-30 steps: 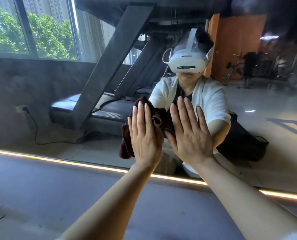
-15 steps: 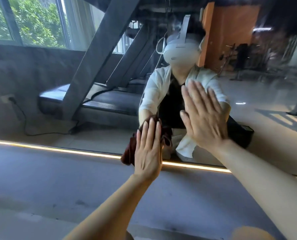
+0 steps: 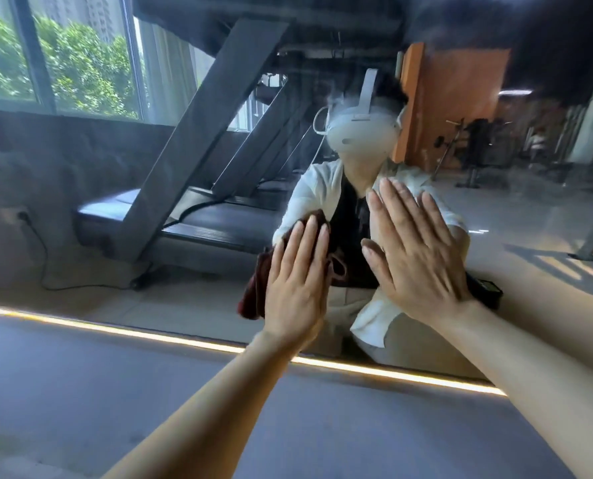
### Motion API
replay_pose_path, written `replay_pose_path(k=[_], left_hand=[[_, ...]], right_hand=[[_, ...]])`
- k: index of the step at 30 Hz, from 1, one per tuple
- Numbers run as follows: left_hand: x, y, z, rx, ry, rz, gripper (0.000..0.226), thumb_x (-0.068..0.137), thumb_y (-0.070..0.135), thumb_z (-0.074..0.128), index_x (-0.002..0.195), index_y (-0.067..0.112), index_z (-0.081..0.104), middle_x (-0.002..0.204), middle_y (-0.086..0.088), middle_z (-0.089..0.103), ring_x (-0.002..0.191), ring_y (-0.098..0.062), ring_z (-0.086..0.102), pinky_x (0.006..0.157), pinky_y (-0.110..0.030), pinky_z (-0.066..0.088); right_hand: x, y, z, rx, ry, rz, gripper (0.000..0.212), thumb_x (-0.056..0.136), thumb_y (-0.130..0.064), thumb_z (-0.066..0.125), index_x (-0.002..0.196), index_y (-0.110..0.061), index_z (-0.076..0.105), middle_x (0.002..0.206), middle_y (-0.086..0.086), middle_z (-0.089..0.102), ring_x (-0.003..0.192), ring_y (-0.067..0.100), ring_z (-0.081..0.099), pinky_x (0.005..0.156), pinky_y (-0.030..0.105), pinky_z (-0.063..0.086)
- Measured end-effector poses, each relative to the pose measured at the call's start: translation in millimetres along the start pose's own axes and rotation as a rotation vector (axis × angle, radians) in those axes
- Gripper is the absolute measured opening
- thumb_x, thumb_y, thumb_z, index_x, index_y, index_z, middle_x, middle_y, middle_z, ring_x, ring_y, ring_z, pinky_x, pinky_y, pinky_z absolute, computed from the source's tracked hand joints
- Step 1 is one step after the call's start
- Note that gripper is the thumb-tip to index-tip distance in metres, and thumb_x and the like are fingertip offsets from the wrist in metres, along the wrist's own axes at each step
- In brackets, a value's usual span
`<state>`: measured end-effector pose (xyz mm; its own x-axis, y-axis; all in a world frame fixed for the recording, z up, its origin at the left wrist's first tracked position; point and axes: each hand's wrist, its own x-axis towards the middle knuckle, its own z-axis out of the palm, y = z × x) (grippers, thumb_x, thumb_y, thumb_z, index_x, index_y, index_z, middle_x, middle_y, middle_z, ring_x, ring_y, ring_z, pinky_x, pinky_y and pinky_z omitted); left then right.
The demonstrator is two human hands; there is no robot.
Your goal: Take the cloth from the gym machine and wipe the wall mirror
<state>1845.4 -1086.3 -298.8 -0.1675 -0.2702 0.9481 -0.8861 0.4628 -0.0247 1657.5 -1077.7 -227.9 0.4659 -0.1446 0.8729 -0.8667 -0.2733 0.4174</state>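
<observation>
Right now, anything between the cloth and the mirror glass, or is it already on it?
Nothing visible in the way. The left hand presses the dark red cloth flat on the wall mirror with straight fingers. The right hand lies flat on bare glass beside it, off the cloth.

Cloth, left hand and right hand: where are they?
cloth (image 3: pixel 253 292), head view, its bottom left corner.
left hand (image 3: pixel 297 288), head view, its back.
right hand (image 3: pixel 416 257), head view, its back.

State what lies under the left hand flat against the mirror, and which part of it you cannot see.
Under the left hand a dark red cloth is pressed against the wall mirror. Its edges stick out left of and above the fingers; the middle of the cloth is covered by the hand.
</observation>
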Motion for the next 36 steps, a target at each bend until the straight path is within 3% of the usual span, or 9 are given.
replay_pose_path(k=[3,8,13,19,22,26,31,36], left_hand=[[117,-16,-28,-0.016,0.175,0.023,0.053,0.104,0.02,0.039,0.154,0.005,0.029,0.161,-0.015,0.027,0.151,-0.027,0.022,0.124,-0.043,0.016],[243,-31,-62,-0.008,0.357,-0.071,0.054,0.102,0.018,0.037,0.153,0.002,0.033,0.16,-0.014,0.03,0.15,-0.027,0.024,0.123,-0.041,0.018],[175,-18,-32,-0.016,0.334,0.002,0.053,0.1,0.01,0.047,0.151,0.002,0.036,0.16,-0.014,0.032,0.15,-0.026,0.025,0.12,-0.045,0.025],[58,3,2,0.012,0.17,-0.008,0.07,0.093,0.011,0.056,0.156,0.01,0.026,0.165,-0.006,0.02,0.152,-0.023,0.018,0.123,-0.041,0.018],[10,11,17,0.019,0.099,-0.012,0.076,0.092,0.016,0.051,0.16,0.015,0.016,0.167,-0.003,0.013,0.152,-0.024,0.018,0.124,-0.04,0.015],[-3,11,8,0.005,0.012,0.034,0.072,0.094,0.019,0.047,0.159,0.013,0.017,0.167,-0.004,0.01,0.153,-0.023,0.017,0.125,-0.04,0.011],[134,1,-31,-0.016,0.122,0.038,0.056,0.105,0.029,0.031,0.156,0.008,0.023,0.164,-0.012,0.022,0.153,-0.023,0.016,0.124,-0.04,0.014],[257,13,-49,-0.014,0.292,-0.082,0.058,0.099,0.014,0.045,0.154,0.001,0.03,0.162,-0.015,0.027,0.151,-0.027,0.021,0.124,-0.042,0.016]], right_hand=[[68,21,-8,-0.029,0.106,0.008,0.062,0.105,-0.032,0.041,0.156,0.0,0.028,0.163,0.02,0.025,0.153,0.031,0.021,0.127,0.045,0.008],[153,41,-11,-0.12,0.152,0.103,0.064,0.107,-0.04,0.031,0.159,-0.004,0.022,0.166,0.02,0.017,0.155,0.032,0.014,0.126,0.047,0.006],[144,32,2,-0.175,0.162,0.153,0.065,0.108,-0.046,0.02,0.16,-0.006,0.019,0.166,0.018,0.016,0.155,0.031,0.014,0.126,0.046,0.005],[114,20,7,-0.161,0.142,0.142,0.063,0.109,-0.04,0.03,0.16,-0.005,0.017,0.167,0.019,0.013,0.155,0.031,0.011,0.126,0.047,0.008],[79,8,13,-0.139,0.094,0.113,0.064,0.108,-0.039,0.032,0.16,-0.004,0.018,0.166,0.019,0.013,0.155,0.031,0.011,0.126,0.047,0.008],[36,1,14,-0.123,0.003,0.023,0.064,0.105,-0.038,0.035,0.158,-0.003,0.025,0.166,0.019,0.017,0.154,0.032,0.016,0.125,0.047,0.014],[34,31,-8,-0.07,-0.027,-0.134,0.061,0.103,-0.036,0.037,0.155,-0.005,0.034,0.163,0.016,0.028,0.153,0.028,0.024,0.124,0.045,0.018],[93,78,-35,-0.044,0.139,0.081,0.063,0.104,-0.035,0.036,0.155,0.0,0.03,0.163,0.019,0.026,0.152,0.031,0.023,0.127,0.044,0.01]])
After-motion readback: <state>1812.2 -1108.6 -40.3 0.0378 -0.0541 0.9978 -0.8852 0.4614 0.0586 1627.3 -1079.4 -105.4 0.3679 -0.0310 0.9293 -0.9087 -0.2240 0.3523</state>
